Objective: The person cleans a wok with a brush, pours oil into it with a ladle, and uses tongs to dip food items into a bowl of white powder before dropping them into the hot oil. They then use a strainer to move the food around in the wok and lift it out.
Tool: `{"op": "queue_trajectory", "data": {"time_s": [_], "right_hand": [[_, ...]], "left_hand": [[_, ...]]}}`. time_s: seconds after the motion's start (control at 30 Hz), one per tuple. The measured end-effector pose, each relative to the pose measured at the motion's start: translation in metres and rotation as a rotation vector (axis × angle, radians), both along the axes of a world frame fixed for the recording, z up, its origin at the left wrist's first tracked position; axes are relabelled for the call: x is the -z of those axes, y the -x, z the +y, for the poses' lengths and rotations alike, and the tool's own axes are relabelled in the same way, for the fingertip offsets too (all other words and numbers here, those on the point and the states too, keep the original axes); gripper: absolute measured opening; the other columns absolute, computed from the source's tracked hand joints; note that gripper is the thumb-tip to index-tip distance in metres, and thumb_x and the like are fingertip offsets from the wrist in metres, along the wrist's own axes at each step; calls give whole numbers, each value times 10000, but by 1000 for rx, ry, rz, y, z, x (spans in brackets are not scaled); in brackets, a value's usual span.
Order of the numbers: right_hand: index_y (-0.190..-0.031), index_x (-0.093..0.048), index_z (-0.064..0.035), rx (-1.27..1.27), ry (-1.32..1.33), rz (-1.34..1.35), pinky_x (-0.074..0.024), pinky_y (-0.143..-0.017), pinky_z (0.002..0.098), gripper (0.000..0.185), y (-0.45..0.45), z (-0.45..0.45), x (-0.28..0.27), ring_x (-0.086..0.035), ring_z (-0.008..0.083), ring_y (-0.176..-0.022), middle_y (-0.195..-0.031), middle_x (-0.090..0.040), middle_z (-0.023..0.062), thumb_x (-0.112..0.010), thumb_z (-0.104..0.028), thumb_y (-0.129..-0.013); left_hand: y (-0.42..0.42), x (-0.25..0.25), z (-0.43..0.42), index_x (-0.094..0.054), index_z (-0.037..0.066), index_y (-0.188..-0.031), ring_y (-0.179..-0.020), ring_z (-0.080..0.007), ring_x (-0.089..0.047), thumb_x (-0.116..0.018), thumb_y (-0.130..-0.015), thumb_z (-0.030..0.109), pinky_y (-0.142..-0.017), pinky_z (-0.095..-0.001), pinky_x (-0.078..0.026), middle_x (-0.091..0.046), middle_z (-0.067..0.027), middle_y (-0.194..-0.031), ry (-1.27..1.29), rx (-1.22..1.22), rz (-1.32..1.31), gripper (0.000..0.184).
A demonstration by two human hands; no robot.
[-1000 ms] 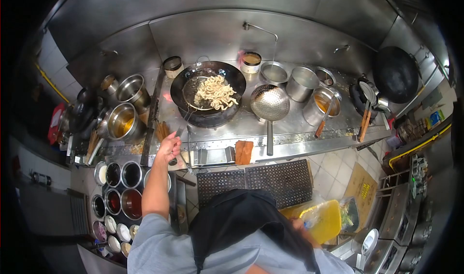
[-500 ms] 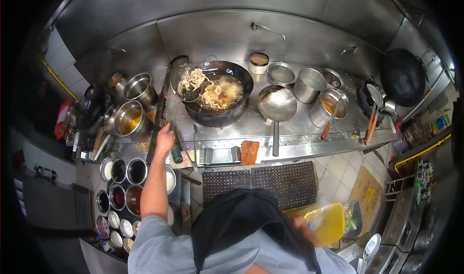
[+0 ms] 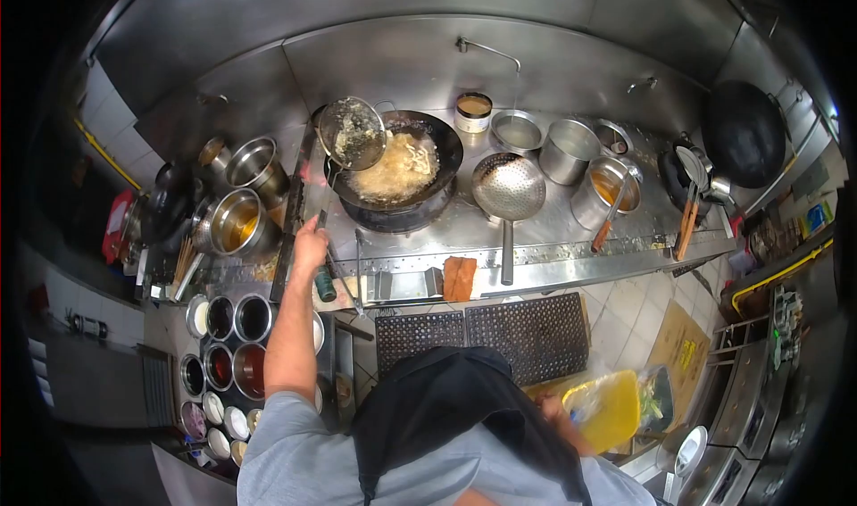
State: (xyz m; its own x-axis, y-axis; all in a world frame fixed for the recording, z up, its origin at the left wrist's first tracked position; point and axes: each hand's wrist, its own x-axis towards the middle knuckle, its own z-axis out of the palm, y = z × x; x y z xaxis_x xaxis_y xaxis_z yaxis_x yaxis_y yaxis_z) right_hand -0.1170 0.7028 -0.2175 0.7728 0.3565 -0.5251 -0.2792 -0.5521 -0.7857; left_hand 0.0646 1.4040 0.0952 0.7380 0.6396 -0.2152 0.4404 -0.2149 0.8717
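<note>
My left hand (image 3: 310, 241) is closed round the handle of a wire-mesh strainer (image 3: 353, 133). The strainer is tilted over the left rim of a black wok (image 3: 451, 153), with some pale bits clinging to its mesh. Inside the wok, pale fried strips (image 3: 397, 167) lie in bubbling, foamy oil. A dark green cylindrical grip (image 3: 324, 283) lies just below my left hand, at the counter edge. Low on the right, my right hand (image 3: 557, 414) hangs beside a yellow plastic container (image 3: 611, 410); its fingers are too blurred to read.
Right of the wok rest a perforated ladle (image 3: 509, 186), a steel pot (image 3: 571, 152) and a pot of orange liquid (image 3: 609, 194). Pots of oil (image 3: 239, 220) stand left. Sauce bowls (image 3: 253, 317) fill the lower-left side table. A brown cloth (image 3: 460, 278) hangs on the counter edge.
The strainer has turned and tipped toward the wok, and the clump of strips it held has dropped into the oil, which foams more. My right hand stays low by the yellow container.
</note>
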Motion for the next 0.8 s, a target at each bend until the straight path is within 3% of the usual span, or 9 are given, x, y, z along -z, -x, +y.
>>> {"op": "queue_trajectory", "data": {"time_s": [0.13,0.27,0.5,0.57,0.6,0.63,0.7,0.73,0.8], "right_hand": [[-1062,-591,-165,104,91,144,-422,-497,294,226,14,-3,1,-617,194,-672,-882,-627,33,-566,-113,-844],[-1109,-579,-171,250,-102,376,-447,-532,311,254,37,-44,88,-636,200,-727,-941,-636,39,-553,-132,-859],[-980,-618,-125,133,116,251,-446,-506,316,147,11,-23,-2,-621,179,-670,-841,-628,12,-513,-116,-876],[-925,-633,-112,622,-308,582,-446,-501,321,132,17,-28,8,-619,174,-658,-805,-625,14,-515,-98,-867],[-925,-633,-112,625,-308,586,-446,-501,321,132,18,-24,-5,-619,174,-658,-805,-625,14,-515,-98,-867],[-897,-619,-109,310,-20,344,-434,-485,310,107,15,-21,-19,-604,168,-641,-784,-606,17,-517,-96,-865],[-869,-605,-106,-12,260,91,-422,-469,299,86,15,-7,-33,-589,162,-624,-763,-587,20,-520,-95,-862],[-861,-596,-96,332,188,331,-401,-444,288,78,15,3,-33,-576,159,-608,-756,-581,24,-518,-92,-861],[-853,-586,-86,673,105,567,-380,-418,278,71,12,5,-27,-563,156,-591,-749,-574,28,-516,-90,-859]], "left_hand": [[-5,-7,22,-539,-46,-1288,-1069,-304,-637,-515,-885,66,-928,-337,-470,-654,-225,-1150,-162,63,-49,418],[-15,-9,46,-578,51,-1267,-1036,-408,-625,-508,-864,82,-915,-418,-489,-644,-265,-1092,-626,84,-58,410],[-5,13,68,-594,117,-1249,-1039,-413,-611,-481,-836,60,-897,-440,-486,-653,-252,-1050,-727,158,179,432],[-7,42,84,-599,85,-1233,-1026,-370,-637,-503,-844,55,-917,-386,-476,-670,-235,-1054,-561,401,135,402],[-9,42,72,-556,73,-1288,-738,-279,-655,-516,-863,60,-685,-378,-523,-687,-147,-888,-332,366,241,427],[-9,45,66,-556,73,-1288,-738,-279,-655,-516,-863,60,-685,-378,-523,-687,-147,-888,-331,365,241,427],[-7,58,58,-474,94,-1367,-489,-138,-479,-497,-888,72,-425,-329,-403,-568,-30,-705,308,265,178,480],[3,22,18,-457,136,-1342,-415,-61,-310,-476,-910,70,-349,-249,-235,-431,31,-629,402,156,159,438],[14,16,5,-481,138,-1283,-417,-59,-320,-465,-919,70,-351,-241,-244,-439,33,-633,488,180,137,370]]}}
